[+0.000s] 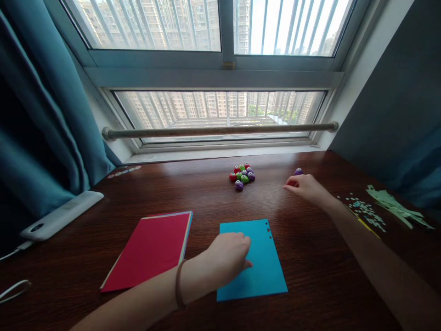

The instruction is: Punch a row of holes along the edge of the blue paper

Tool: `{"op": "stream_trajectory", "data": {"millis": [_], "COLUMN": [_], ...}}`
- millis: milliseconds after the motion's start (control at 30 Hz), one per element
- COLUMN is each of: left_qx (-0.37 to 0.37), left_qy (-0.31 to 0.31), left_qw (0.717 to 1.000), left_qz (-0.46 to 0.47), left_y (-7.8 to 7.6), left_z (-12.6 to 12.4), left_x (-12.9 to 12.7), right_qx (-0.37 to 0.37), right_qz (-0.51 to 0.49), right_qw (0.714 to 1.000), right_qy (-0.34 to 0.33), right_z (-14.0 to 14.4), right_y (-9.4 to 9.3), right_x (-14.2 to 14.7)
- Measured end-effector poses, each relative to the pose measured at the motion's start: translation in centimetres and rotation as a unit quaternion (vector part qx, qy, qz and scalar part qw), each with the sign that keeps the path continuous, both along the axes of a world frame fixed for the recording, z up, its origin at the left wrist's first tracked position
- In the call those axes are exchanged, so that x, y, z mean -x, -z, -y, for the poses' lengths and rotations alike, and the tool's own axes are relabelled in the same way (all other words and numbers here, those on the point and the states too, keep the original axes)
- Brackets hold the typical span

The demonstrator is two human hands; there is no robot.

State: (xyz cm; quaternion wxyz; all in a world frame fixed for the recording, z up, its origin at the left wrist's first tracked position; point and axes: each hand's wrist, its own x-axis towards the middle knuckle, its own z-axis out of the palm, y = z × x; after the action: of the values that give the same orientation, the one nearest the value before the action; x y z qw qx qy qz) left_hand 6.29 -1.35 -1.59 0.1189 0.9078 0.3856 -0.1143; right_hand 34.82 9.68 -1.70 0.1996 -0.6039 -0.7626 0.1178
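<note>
My left hand (222, 257) is over a sheet of blue paper (265, 271). Its fingers curl under, with the thumb low at the side; what they hold, if anything, is hidden. Small holes run along the sheet's upper right edge. My right hand (306, 187) is farther out on the right, thumb and fingertips drawn together, with nothing visible in them. Just behind it is a small purple piece with a white top (298, 171), partly covered by the hand. Several similar red, green and purple pieces (244, 178) stand grouped near the middle, perhaps small craft punches.
A stack of coloured paper (148, 253), red on top, lies left. Pale green scraps (367, 214), a yellow strip (368, 228) and cut green strips (396, 204) lie right. A white device (65, 214) with a cable is far left. Beyond the table (193, 188) is a window rail (220, 131).
</note>
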Motion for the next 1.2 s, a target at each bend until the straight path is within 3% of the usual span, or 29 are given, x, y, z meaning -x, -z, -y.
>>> {"op": "stream_trajectory", "data": {"millis": [67,200,400,533,700,800,967,1033,1100,1200], "left_qx": [-0.004,-0.082,-0.067,-0.065,-0.046,-0.045,-0.048,-0.019,0.049,0.166], "left_qy": [-0.089,-0.220,-0.245,-0.257,-0.263,-0.274,-0.274,-0.274,-0.287,-0.319], "left_qw": [0.996,0.971,0.958,0.953,0.946,0.941,0.919,0.898,0.854,0.720], "left_qz": [-0.012,0.046,0.133,0.149,0.181,0.192,0.278,0.343,0.431,0.593], "left_y": [1.0,3.6,5.9,6.2,6.4,6.4,6.9,7.1,7.1,6.5], "left_z": [-1.4,-2.9,-4.0,-4.3,-4.8,-4.9,-4.8,-4.7,-4.6,-4.7], "left_x": [1.1,4.1,5.8,6.0,6.6,6.6,6.2,6.1,5.9,5.6], "right_qx": [0.024,0.003,-0.027,-0.025,-0.002,0.018,0.015,0.008,0.000,-0.015], "right_qz": [-0.007,-0.002,-0.006,-0.031,-0.123,-0.290,-0.362,-0.369,-0.376,-0.396], "right_qw": [0.998,0.999,1.000,0.999,0.992,0.957,0.932,0.930,0.927,0.918], "right_qy": [-0.051,-0.042,0.010,0.009,-0.015,-0.003,0.018,0.000,-0.017,-0.011], "right_z": [-0.6,-2.2,-5.0,-4.5,-0.2,3.1,6.2,6.5,6.6,6.6], "right_y": [2.0,4.6,6.8,6.9,6.9,7.8,9.1,9.1,8.9,8.8], "right_x": [3.9,9.7,14.2,13.7,9.9,7.8,7.1,7.4,7.6,7.6]}}
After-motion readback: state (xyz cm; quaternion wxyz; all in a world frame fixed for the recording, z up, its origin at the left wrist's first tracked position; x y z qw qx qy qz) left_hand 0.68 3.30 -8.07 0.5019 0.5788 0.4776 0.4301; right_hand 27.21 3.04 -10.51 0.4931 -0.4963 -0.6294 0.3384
